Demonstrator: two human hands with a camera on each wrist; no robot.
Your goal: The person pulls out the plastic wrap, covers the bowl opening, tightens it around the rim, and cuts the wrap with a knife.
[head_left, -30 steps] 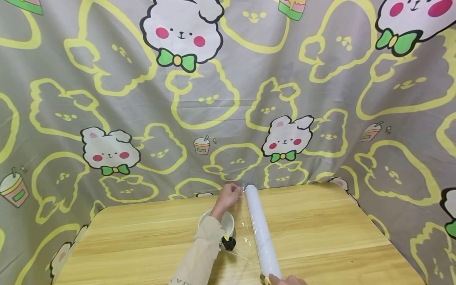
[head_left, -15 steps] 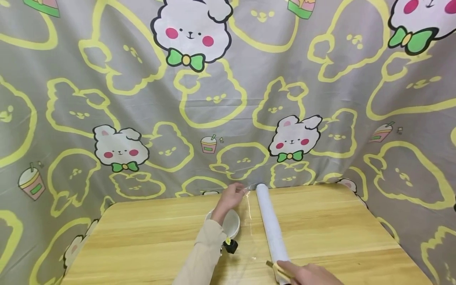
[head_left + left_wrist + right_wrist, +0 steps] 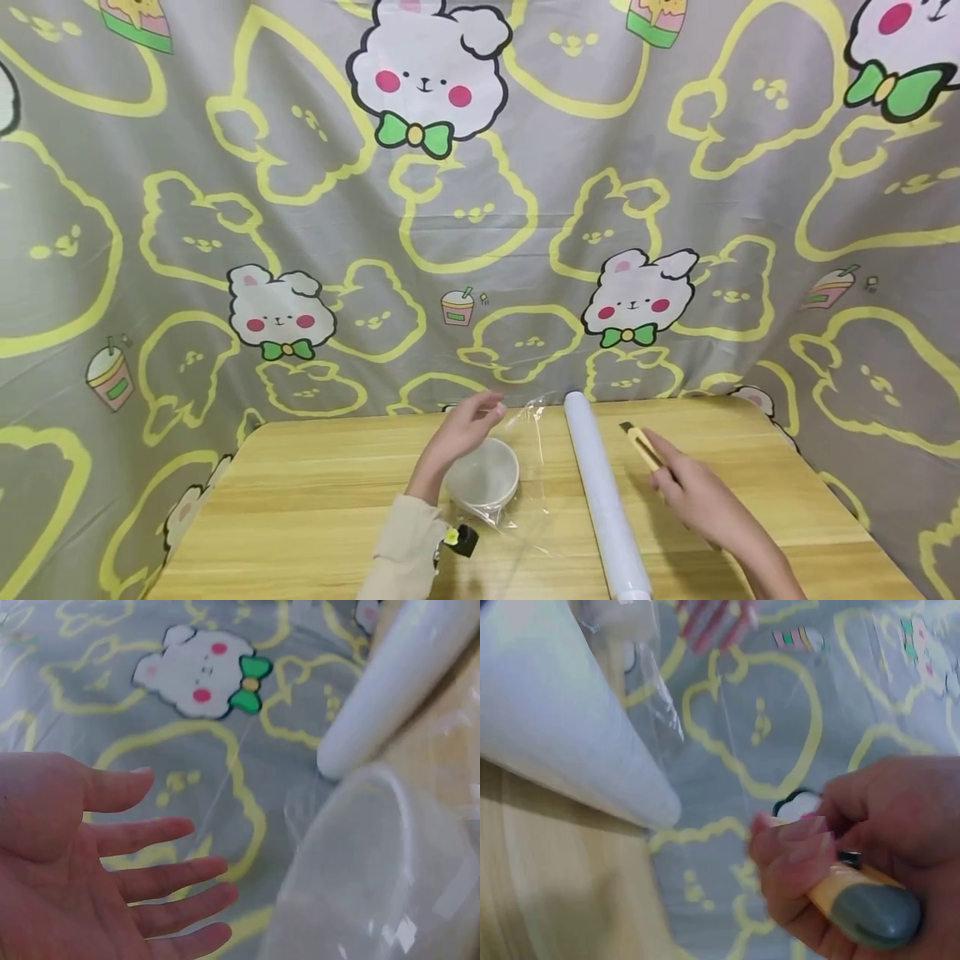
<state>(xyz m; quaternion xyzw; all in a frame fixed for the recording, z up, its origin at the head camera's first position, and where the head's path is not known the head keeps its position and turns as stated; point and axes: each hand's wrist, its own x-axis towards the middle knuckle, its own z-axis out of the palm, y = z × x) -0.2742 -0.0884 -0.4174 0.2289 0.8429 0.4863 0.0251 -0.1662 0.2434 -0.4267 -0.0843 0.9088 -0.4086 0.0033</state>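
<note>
A white bowl [image 3: 483,477] stands on the table with a sheet of clear plastic wrap [image 3: 531,487] lying over it and out to its right. My left hand [image 3: 459,432] hovers above the bowl's far left side. In the left wrist view its fingers [image 3: 169,876] are spread and hold nothing. Right of the bowl lies a long roll of plastic wrap [image 3: 606,500], pointing away from me. My right hand [image 3: 697,492], beyond the roll on the right, grips a yellow utility knife [image 3: 642,446]. The blade points up and left, apart from the roll.
The wooden table [image 3: 322,500] ends at the back against a grey patterned curtain [image 3: 420,217], which also hangs on both sides. A small black device [image 3: 463,540] sits at the left wrist.
The left hand has let go of the plastic wrap's edge and moved left. The sheet has settled over the bowl. My right hand lifted the knife from the roll's near end, moving away and right.
</note>
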